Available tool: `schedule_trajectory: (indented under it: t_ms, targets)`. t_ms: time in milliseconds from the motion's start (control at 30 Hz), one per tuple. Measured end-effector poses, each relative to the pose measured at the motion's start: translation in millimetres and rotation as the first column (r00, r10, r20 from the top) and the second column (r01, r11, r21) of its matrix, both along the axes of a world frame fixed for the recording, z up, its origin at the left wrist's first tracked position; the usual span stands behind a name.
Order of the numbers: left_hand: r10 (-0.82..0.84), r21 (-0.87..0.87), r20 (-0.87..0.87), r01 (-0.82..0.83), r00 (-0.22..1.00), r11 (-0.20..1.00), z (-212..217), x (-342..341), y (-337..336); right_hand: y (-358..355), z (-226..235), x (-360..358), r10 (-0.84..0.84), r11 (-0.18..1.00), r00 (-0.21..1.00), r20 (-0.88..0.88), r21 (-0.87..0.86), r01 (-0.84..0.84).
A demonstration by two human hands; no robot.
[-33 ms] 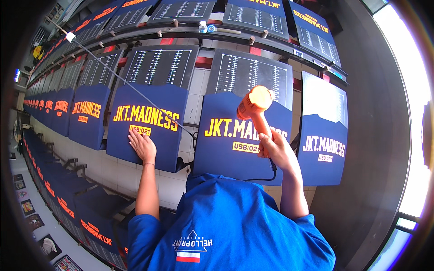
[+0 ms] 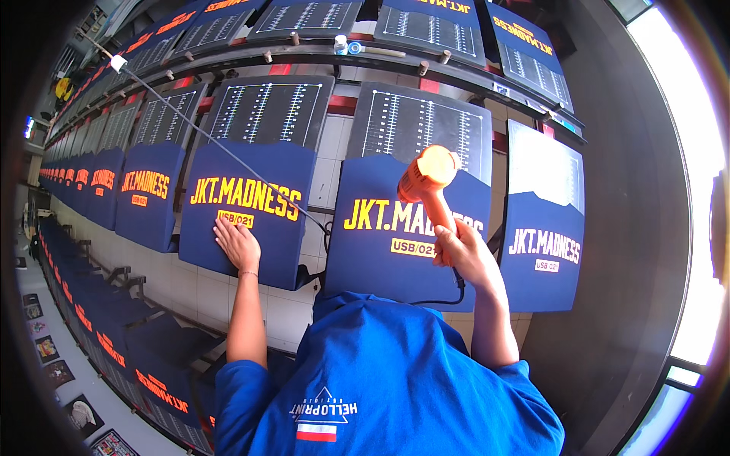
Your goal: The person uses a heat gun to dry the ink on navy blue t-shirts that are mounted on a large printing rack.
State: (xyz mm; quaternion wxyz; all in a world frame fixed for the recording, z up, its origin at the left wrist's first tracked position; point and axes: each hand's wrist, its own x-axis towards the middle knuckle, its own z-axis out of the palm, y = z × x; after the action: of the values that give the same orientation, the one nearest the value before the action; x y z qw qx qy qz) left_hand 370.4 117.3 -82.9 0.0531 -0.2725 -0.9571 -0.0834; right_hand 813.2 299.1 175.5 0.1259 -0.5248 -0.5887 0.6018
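Observation:
My right hand (image 2: 465, 251) is wrapped round the handle of an orange hair dryer (image 2: 427, 176), whose black cord (image 2: 449, 302) trails from the grip. The dryer is held above a navy printed fabric panel (image 2: 372, 270) on a dark board and covers part of its yellow lettering. My left hand (image 2: 237, 245) lies flat, fingers stretched, on another navy panel (image 2: 205, 171) to the left, just below its small yellow printed box. On the right is a third navy panel (image 2: 546, 285) with paler print.
Dark boards with white ruler marks (image 2: 270, 106) stand in long rows, many carrying navy panels. A thin cable (image 2: 179, 112) runs slantwise over the left panel. A small white bottle (image 2: 341, 45) and a tape roll (image 2: 355, 48) sit on the rail. A grey wall (image 2: 631, 228) bounds the right.
My left hand has slid very slightly to the left on the panel. The hair dryer and my right hand are nearly unmoved.

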Motion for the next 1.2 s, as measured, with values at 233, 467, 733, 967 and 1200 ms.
schedule_trajectory:
  t_ms: [233,467,733,967,1200]
  targets:
    - [0.093,0.045,0.019,-0.094,0.995,0.995,1.0,-8.6,14.0,-18.1,3.2,18.7,0.052,0.977,0.998,-0.047,-0.203,-0.06]
    - [0.03,0.069,0.011,-0.03,0.999,0.997,4.1,20.7,15.2,-20.2,-9.1,15.3,-0.106,0.994,0.994,0.039,0.018,0.106]
    - [-0.087,0.055,0.042,0.084,0.995,0.995,8.4,33.5,2.6,-25.5,1.0,19.3,0.009,0.957,0.994,-0.113,-0.287,-0.041]
    - [0.103,-0.029,0.07,-0.101,0.992,0.994,5.8,-1.6,19.2,-28.9,-3.8,12.5,0.058,0.966,0.995,-0.081,-0.247,-0.076]
    - [0.122,-0.026,0.08,-0.12,0.989,0.992,5.7,17.6,20.8,-28.2,-7.9,4.4,0.112,0.963,0.99,-0.089,-0.236,-0.131]
